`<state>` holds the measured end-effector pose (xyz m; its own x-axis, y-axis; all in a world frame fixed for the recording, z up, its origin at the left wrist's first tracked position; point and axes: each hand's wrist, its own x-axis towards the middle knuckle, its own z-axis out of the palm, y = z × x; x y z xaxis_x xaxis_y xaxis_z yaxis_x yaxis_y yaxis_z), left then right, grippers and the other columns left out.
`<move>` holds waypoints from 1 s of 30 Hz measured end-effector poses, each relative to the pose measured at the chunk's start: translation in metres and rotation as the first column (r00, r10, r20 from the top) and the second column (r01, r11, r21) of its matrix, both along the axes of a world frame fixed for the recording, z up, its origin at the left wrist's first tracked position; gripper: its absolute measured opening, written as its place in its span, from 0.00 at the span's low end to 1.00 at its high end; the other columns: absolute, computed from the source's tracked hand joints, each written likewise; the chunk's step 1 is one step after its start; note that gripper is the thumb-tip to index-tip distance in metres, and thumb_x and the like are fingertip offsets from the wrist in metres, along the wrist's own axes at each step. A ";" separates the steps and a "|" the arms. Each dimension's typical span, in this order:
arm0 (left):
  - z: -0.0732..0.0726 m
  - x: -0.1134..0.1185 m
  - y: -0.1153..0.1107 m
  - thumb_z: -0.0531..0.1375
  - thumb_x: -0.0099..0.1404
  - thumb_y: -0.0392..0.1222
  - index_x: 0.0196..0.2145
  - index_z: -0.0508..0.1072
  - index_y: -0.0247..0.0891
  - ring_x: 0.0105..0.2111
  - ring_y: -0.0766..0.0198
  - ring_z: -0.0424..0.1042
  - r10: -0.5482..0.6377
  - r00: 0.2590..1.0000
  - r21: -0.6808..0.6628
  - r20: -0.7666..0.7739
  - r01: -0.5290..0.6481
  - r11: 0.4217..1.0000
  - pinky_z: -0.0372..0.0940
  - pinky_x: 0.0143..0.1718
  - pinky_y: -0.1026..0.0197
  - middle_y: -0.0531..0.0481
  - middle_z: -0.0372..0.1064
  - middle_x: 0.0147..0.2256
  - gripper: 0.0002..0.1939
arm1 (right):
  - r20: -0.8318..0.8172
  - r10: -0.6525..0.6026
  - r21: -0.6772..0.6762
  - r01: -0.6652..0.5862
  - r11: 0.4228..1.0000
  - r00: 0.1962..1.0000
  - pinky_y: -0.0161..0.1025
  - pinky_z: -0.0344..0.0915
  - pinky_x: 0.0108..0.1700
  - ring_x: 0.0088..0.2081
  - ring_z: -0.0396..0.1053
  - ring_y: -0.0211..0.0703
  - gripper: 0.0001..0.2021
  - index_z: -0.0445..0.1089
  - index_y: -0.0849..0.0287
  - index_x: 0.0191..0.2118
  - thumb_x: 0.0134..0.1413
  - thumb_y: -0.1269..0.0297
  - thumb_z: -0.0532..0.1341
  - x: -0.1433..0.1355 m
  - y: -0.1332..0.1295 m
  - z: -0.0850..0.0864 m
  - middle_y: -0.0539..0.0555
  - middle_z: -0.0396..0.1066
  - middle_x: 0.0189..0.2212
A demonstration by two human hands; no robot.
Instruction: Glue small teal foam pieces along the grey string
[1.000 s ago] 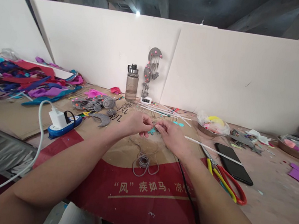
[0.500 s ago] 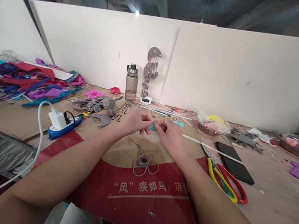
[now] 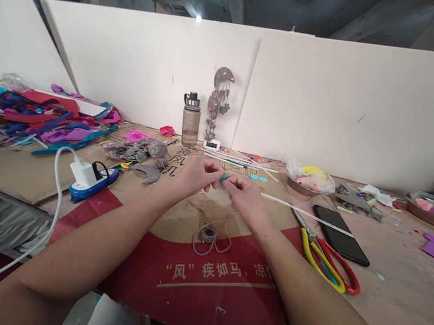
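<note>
Cardboard sheet (image 3: pixel 213 316): spread over the tabletop (image 3: pixel 396 306), probably to shield it.
Teal piece (image 3: pixel 223 177): between both hands, above the sheet — apparently gripped from two sides for steadiness.
Left hand (image 3: pixel 197 177): fingertips pinched together on its left side.
Right hand (image 3: pixel 244 194): thumb and forefinger closed on its right.
Grey cord (image 3: pixel 208 232): loosely coiled nearer the body, seemingly within easy reach.
Scissors (image 3: pixel 314 245): handles toward the person — likely for quick pickup.

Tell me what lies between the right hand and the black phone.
In the head view: a thin pale stick, running from near the right hand over the phone, plus the scissors' blades.
</note>
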<state>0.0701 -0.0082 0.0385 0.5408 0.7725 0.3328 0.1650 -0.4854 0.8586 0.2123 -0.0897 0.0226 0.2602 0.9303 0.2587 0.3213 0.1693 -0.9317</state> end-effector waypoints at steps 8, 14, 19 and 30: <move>0.002 0.004 -0.009 0.60 0.55 0.41 0.28 0.75 0.35 0.15 0.73 0.62 -0.035 0.998 -0.002 0.052 0.035 0.999 0.60 0.18 0.69 0.54 0.69 0.19 0.07 | -0.393 -0.068 -0.231 -0.027 0.973 0.917 0.33 0.35 0.20 0.17 0.41 0.28 0.12 0.60 0.57 0.20 0.38 0.60 0.65 -0.005 -0.002 0.011 0.40 0.48 0.13; 0.003 0.004 -0.011 0.59 0.56 0.42 0.28 0.75 0.35 0.16 0.72 0.62 -0.031 0.999 0.023 0.008 0.031 0.999 0.59 0.18 0.69 0.54 0.68 0.18 0.08 | -0.381 -0.132 -0.278 0.023 0.960 0.915 0.33 0.34 0.20 0.16 0.39 0.28 0.11 0.59 0.57 0.19 0.39 0.64 0.63 -0.003 -0.002 0.014 0.39 0.46 0.12; 0.002 0.003 -0.010 0.59 0.56 0.42 0.28 0.76 0.36 0.16 0.72 0.63 0.003 1.000 0.056 -0.010 -0.002 0.998 0.59 0.18 0.69 0.54 0.68 0.18 0.08 | -0.122 -0.246 -0.149 0.227 0.962 0.962 0.34 0.42 0.21 0.17 0.47 0.31 0.12 0.62 0.57 0.20 0.41 0.59 0.64 -0.001 -0.002 0.012 0.42 0.53 0.13; 0.000 0.000 -0.003 0.60 0.55 0.43 0.27 0.76 0.36 0.19 0.70 0.66 0.026 0.996 0.134 -0.091 -0.014 0.991 0.58 0.23 0.68 0.55 0.67 0.17 0.08 | 0.187 -0.318 0.185 0.284 0.941 0.930 0.35 0.53 0.28 0.23 0.58 0.35 0.10 0.69 0.59 0.24 0.48 0.59 0.62 0.004 -0.005 0.013 0.47 0.66 0.20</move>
<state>0.0702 -0.0112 0.0383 0.5587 0.7357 0.3828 0.2511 -0.5900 0.7674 0.2163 -0.0946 0.0357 0.4454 0.7618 0.4705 0.5657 0.1679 -0.8074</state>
